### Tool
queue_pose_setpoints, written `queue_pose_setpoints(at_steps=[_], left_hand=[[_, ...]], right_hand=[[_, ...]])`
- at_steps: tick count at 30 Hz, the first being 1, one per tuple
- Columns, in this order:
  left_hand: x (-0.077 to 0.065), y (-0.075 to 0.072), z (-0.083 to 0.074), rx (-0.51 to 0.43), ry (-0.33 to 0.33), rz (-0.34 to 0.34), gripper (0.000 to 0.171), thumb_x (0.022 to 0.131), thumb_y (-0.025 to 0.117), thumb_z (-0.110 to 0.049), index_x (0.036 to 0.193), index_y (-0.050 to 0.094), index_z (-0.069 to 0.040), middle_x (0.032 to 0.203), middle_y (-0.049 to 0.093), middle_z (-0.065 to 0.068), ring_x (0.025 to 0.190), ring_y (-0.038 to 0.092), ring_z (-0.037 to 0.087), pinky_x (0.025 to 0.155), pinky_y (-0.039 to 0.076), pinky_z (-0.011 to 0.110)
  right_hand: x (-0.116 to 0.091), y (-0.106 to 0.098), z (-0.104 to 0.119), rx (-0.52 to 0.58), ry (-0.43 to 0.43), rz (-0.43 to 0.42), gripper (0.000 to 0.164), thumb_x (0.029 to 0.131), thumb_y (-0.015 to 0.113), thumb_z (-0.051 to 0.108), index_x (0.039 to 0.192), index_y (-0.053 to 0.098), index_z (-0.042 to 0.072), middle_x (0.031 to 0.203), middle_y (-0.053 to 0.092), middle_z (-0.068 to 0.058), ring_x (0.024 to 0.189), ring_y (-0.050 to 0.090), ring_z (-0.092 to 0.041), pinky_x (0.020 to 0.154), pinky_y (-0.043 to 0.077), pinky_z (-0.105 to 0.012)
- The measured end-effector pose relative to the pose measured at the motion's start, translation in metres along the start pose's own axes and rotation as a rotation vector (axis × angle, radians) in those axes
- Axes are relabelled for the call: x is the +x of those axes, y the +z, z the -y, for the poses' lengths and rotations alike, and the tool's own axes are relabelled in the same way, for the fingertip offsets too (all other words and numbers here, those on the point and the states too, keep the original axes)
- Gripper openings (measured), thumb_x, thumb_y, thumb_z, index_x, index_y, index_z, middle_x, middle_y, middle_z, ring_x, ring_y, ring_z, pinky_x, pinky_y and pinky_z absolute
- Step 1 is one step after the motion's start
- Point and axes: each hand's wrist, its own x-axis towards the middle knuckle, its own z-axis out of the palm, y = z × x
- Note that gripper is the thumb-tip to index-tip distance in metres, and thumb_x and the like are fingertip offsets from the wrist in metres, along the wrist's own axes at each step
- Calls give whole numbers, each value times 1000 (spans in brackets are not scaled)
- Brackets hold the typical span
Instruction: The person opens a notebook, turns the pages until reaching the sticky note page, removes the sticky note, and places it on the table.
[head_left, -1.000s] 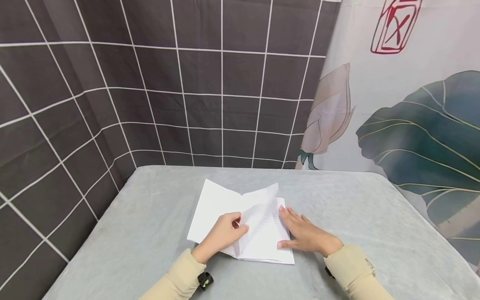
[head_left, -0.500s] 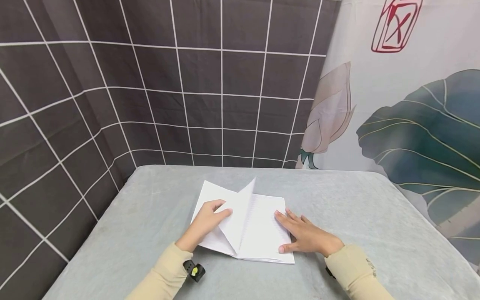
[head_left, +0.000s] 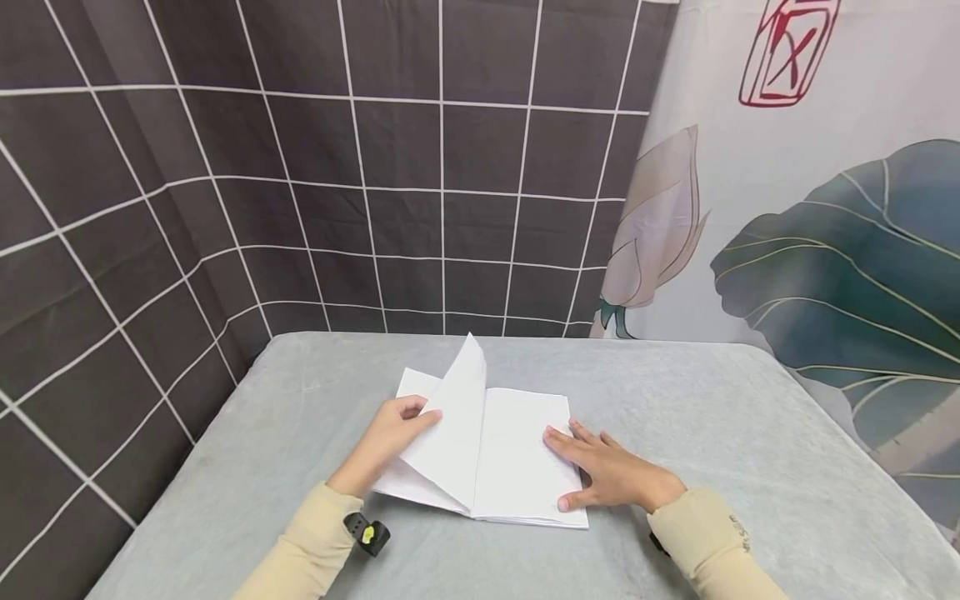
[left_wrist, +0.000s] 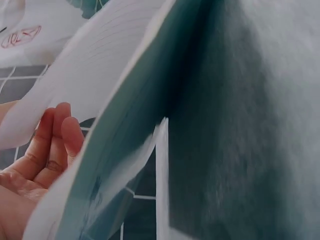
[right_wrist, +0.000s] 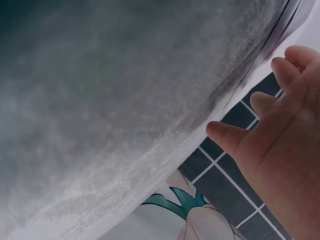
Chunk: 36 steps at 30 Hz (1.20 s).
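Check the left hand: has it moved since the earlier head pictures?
Yes, leftward: in the head view, the left hand, holding a lifted page, has shifted toward the left edge of the table.

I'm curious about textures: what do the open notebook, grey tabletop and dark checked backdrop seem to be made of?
The open notebook: matte white paper, its raised leaf thin and bending. The grey tabletop: probably cloth-covered, dull, with a fuzzy look in the right wrist view. The dark checked backdrop: likely matte printed fabric, since it creases; plastic sheeting is possible.
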Motion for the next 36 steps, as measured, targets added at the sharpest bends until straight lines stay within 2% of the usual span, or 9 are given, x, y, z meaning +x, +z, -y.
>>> queue_pose_setpoints(at_steps=[7,11,21,30,36], left_hand=[[0,-14,7,12,-29,-19,18,87,66,-16,90,68,2,84,69,7,74,55,10,71,45,25],[0,-22,12,67,-52,-27,20,88,66,-19,91,68,1,88,69,8,77,55,12,71,46,25],[0,-37,25,140,-76,-2,20,88,66,-20,90,67,0,92,67,8,83,54,16,73,43,27],[0,-48,35,151,-89,55,19,85,67,-20,85,67,0,76,57,2,74,46,15,67,38,28],[0,-51,40,168,-132,68,20,85,68,-23,80,67,-4,65,50,-1,65,44,15,62,37,29]], right_hand=[[-1,-1,0,-13,-3,13,98,75,66,62,150,31,10,157,29,-10,144,16,-45,105,16,-71],[-2,-2,-1,-8,-1,28,98,74,66,62,150,32,10,157,28,-11,144,15,-46,105,16,-71],[-2,-5,0,14,18,60,100,71,72,59,149,32,10,157,27,-10,145,13,-46,106,14,-71],[-2,-8,2,24,23,102,104,67,77,54,150,31,10,158,26,-11,144,12,-47,105,14,-72],[-2,-11,2,31,-11,102,107,64,80,51,149,32,7,157,26,-14,143,13,-50,103,14,-73]])
